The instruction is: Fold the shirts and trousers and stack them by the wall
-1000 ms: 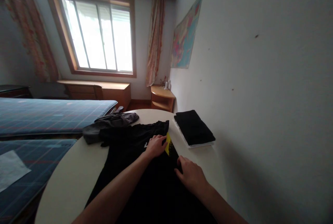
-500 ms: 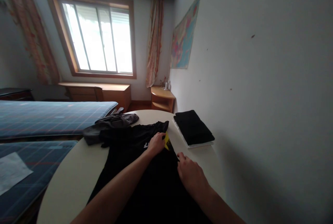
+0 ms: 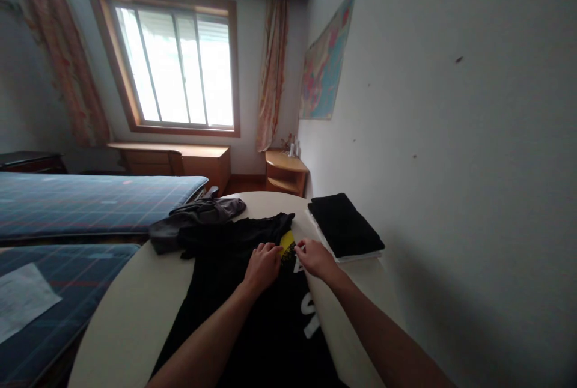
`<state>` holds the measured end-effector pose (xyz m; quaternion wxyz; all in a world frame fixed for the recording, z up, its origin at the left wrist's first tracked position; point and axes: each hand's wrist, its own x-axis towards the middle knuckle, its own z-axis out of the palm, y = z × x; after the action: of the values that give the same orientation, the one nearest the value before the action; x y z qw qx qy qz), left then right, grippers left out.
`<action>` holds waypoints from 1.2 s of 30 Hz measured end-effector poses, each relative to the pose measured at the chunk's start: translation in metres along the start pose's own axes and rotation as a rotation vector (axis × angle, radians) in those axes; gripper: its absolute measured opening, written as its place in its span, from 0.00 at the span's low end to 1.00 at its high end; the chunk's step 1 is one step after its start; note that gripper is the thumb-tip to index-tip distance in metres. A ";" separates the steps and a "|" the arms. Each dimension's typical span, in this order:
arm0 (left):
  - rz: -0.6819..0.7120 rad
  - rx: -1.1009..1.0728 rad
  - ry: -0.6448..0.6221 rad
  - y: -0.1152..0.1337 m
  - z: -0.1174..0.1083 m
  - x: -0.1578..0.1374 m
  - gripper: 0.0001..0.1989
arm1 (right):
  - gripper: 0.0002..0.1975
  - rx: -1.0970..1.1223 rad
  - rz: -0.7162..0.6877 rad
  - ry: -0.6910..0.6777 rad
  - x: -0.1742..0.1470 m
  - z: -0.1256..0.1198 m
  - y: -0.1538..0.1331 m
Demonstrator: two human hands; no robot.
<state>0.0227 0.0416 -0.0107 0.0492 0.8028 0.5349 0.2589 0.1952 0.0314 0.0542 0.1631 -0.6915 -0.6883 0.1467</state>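
With twelve o'clock at the far edge of the round table (image 3: 121, 298), a sheet of paper (image 3: 27, 298) lies at nine o'clock on the nearer of two blue checked mattresses (image 3: 103, 268). A grey garment (image 3: 198, 214) sits crumpled at eleven, next to the sleeve of a black shirt (image 3: 270, 328). The shirt lies spread from the middle of the table down to six o'clock, collar end toward twelve. On it, the left hand (image 3: 264, 266) rests with fingers curled beside a yellow patch (image 3: 287, 239); I cannot tell whether it grips any cloth. Just to its three o'clock, the right hand (image 3: 314, 257) is nearly closed, thumb and forefinger pinching the shirt near its right edge. White print (image 3: 309, 310) shows below that hand. At one to two o'clock, a folded black cloth (image 3: 347, 226) lies on something white, and beyond it a map (image 3: 327, 60) hangs on the wall.
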 end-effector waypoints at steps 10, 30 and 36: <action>0.012 -0.019 -0.018 -0.002 0.001 0.002 0.17 | 0.27 0.070 0.255 0.117 0.117 0.023 -0.008; 0.029 -0.148 -0.062 0.001 -0.002 0.007 0.18 | 0.20 0.115 -0.023 0.173 0.171 0.061 -0.012; 0.014 -0.128 -0.070 0.003 -0.002 0.006 0.16 | 0.21 0.021 -0.154 0.032 0.162 0.067 0.007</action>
<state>0.0262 0.0456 -0.0060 0.1176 0.8101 0.5097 0.2647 0.1741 0.1952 -0.0058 0.1919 -0.6369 -0.7353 0.1298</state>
